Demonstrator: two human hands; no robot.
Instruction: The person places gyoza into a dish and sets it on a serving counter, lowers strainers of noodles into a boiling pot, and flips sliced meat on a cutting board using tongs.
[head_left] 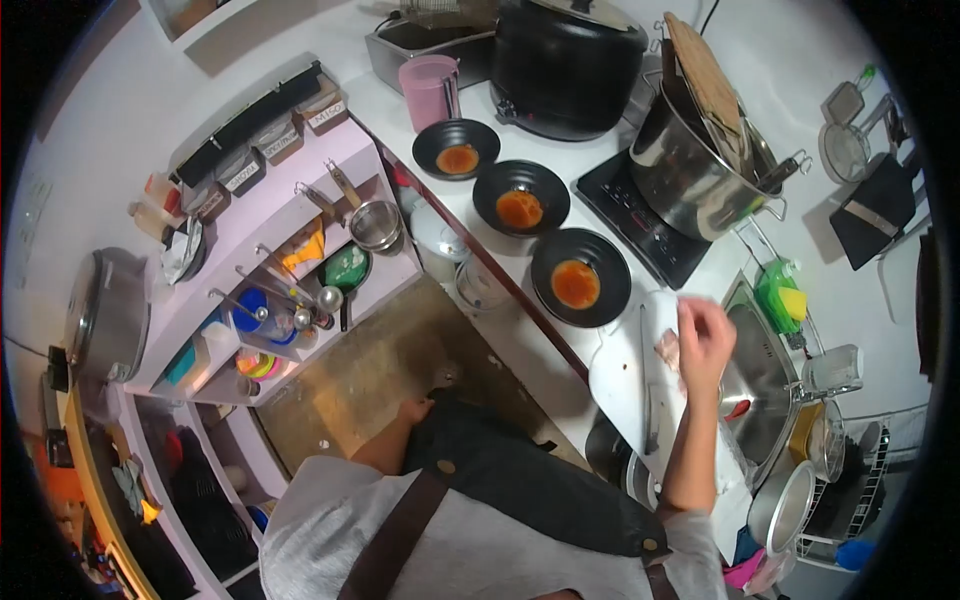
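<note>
Right hand (706,338), fingers curled, hangs by meat (669,349) on the white board (615,388) at the worktop's (572,158) edge; left hand (414,411) lies beside the apron (520,455); neither grip can be told

Pink jug (427,97) near bulky black pot (568,75)

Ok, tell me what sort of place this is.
Likely a small commercial kitchen, perhaps for noodles: a large steel pot sits on a black cooktop, three black bowls hold orange-brown liquid, and one container is labelled MISO.
</note>
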